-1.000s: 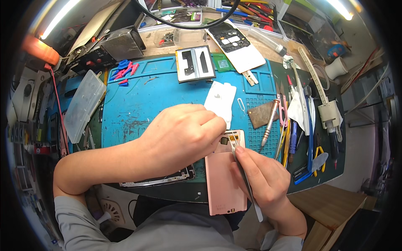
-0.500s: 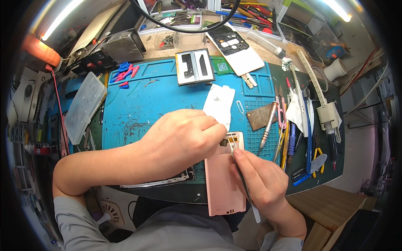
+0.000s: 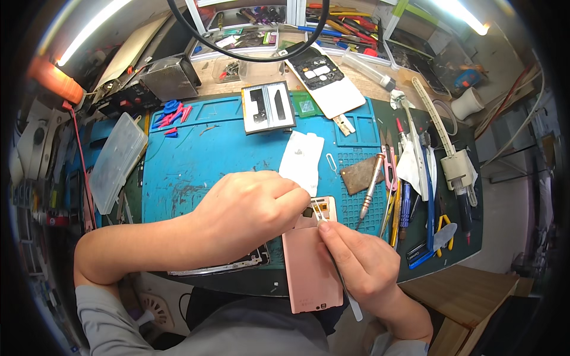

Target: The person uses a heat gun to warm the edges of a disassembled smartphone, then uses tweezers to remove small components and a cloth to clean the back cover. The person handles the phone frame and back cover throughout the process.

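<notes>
A pink phone back housing point(image 3: 310, 270) lies upright in front of me, its lower end over the table's near edge. My right hand point(image 3: 363, 258) pinches metal tweezers point(image 3: 354, 308), their tips over the opening at the housing's top, where a gold-coloured part point(image 3: 322, 207) shows. My left hand point(image 3: 246, 204) is closed above the housing's upper left corner. Whatever its fingers hold is hidden; a small dark piece point(image 3: 307, 212) shows beside them. Just beyond, a white sheet point(image 3: 301, 160) rests on the blue mat. Partly under my left forearm lies a dark phone frame point(image 3: 240, 264).
On the blue mat point(image 3: 178, 154) are a brown plate point(image 3: 359, 175), a screwdriver point(image 3: 372, 187) and a notebook-like holder point(image 3: 267, 110). Pliers, brushes and other tools crowd the right side. A clear plastic case point(image 3: 119, 163) leans at left. A black ring point(image 3: 249, 53) hangs overhead.
The whole view has shifted slightly, so things appear a little lower and further left. Both hands keep nearly the same place at the housing, and the tweezers stay in my right hand.
</notes>
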Demonstrator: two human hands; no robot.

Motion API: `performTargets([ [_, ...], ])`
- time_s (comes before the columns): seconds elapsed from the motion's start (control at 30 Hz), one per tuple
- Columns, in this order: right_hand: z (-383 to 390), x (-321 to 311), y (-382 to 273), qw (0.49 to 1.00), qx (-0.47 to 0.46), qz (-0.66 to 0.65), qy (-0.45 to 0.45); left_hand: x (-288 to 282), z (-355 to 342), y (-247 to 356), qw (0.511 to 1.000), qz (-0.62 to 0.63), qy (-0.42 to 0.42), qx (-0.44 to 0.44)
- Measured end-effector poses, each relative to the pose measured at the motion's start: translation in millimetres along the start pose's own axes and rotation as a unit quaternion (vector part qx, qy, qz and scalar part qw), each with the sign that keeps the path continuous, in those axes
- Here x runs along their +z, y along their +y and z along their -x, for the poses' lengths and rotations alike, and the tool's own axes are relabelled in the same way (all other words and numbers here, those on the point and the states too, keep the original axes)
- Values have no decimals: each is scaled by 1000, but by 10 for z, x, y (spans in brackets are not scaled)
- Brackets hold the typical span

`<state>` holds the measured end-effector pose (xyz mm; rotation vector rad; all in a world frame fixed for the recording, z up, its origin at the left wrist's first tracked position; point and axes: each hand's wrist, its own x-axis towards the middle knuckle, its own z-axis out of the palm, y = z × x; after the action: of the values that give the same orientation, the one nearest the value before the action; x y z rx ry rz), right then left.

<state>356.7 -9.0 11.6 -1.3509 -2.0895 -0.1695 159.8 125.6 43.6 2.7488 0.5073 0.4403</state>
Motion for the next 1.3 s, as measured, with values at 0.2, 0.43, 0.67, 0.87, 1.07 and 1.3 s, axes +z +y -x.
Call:
performTargets([
  [0.2,-10,-17,-6,1000,5,4,-7,-10,-7,-5,1000,-6,-11,3],
  [0.43,-17,-17,-18,1000,9,1,-9,-21,-6,6,1000,0,-12,0],
  [0.67,-14,-22,-29,1000,15,-6,-13,-31,-5,-3,1000,5,-21,1],
  [0.87,-24,-39,-30,1000,15,-7,-19,-33,-3,-3,1000,6,-18,5],
  [1.07,-10,-28,-20,1000,12,-4,-23,-36,-6,2,1000,9,-23,-1],
  [1.3,-26,-53,-36,999,16,-1,-35,-37,-7,-2,1000,16,-2,18],
])
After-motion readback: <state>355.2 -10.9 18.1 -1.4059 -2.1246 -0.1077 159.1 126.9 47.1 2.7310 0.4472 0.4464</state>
